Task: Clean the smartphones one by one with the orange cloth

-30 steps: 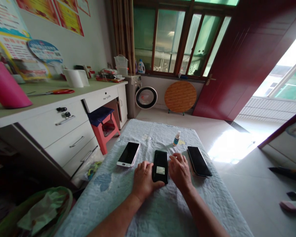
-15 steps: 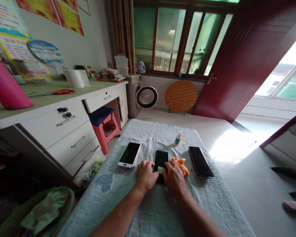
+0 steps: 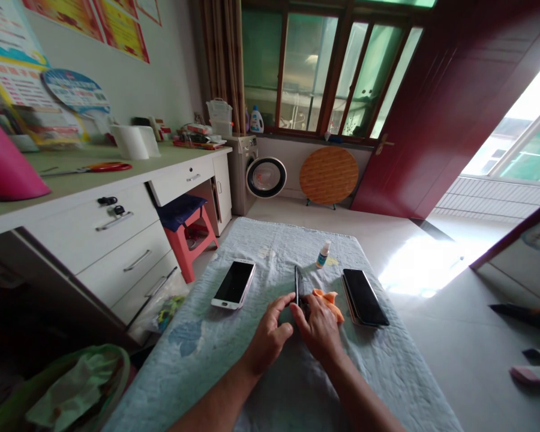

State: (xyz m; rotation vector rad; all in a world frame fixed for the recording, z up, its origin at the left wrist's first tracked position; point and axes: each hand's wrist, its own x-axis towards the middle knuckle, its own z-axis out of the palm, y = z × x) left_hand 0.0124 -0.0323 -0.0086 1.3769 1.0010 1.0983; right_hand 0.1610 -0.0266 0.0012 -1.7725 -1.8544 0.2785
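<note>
A black phone [image 3: 296, 284] stands on its long edge in the middle of the cloth-covered table [image 3: 270, 384]. My left hand [image 3: 270, 335] and my right hand [image 3: 317, 327] pinch its near end from either side. An orange cloth [image 3: 329, 299] lies just right of my right hand. A white-framed phone [image 3: 233, 283] lies flat to the left. Another dark phone [image 3: 363, 288] lies flat to the right. A small spray bottle [image 3: 323, 254] stands beyond them.
A long desk with drawers [image 3: 117, 222] runs along the left, with red scissors [image 3: 103, 167] and a pink object [image 3: 4, 165] on top. A red stool [image 3: 186, 225] sits under it. A green bag [image 3: 67, 390] is at the lower left.
The black phone lay flat between my hands; both hands closed on its near end and tipped it up onto its edge. The orange cloth, earlier under my right hand, now lies uncovered.
</note>
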